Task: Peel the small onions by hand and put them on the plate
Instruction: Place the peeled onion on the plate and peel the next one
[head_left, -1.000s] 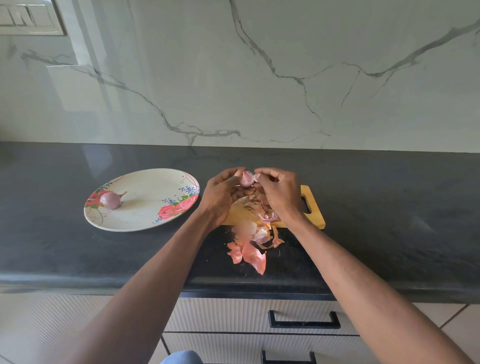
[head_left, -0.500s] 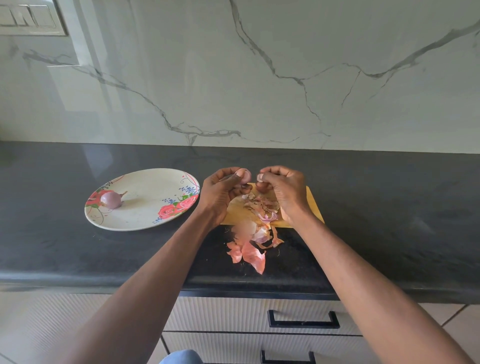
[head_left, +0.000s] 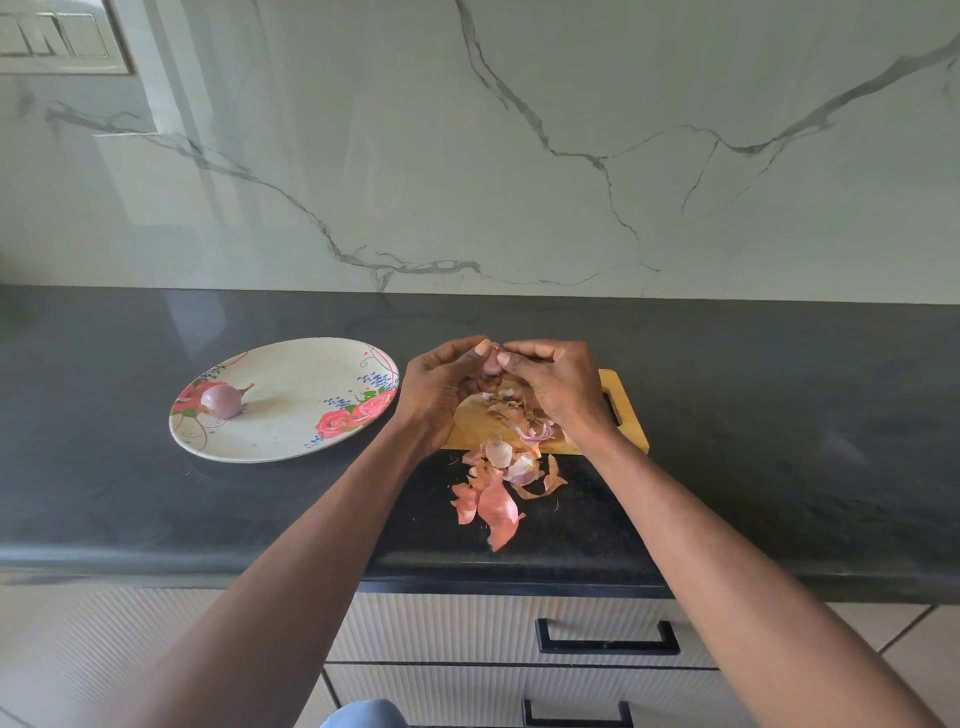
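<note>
Both hands meet above the far end of a wooden cutting board (head_left: 631, 434). My left hand (head_left: 441, 387) holds a small pinkish onion (head_left: 490, 364) in its fingertips. My right hand (head_left: 558, 387) pinches at the top of that same onion with thumb and forefinger. A peeled purple onion (head_left: 222, 400) lies on the left side of a white floral plate (head_left: 306, 415), left of my hands. Loose pink and orange onion skins (head_left: 493, 499) lie on the board and spill onto the black counter below my hands.
The black counter (head_left: 779, 415) runs the width of the view, backed by a marble wall. Its front edge lies just below the skins, with drawers (head_left: 605, 636) underneath. A switch panel (head_left: 57, 39) sits at the top left.
My hands, slightly apart half a second ago, have come back together on the onion. The right fingers have closed on its top again. Plate and peeled onion have not moved.
</note>
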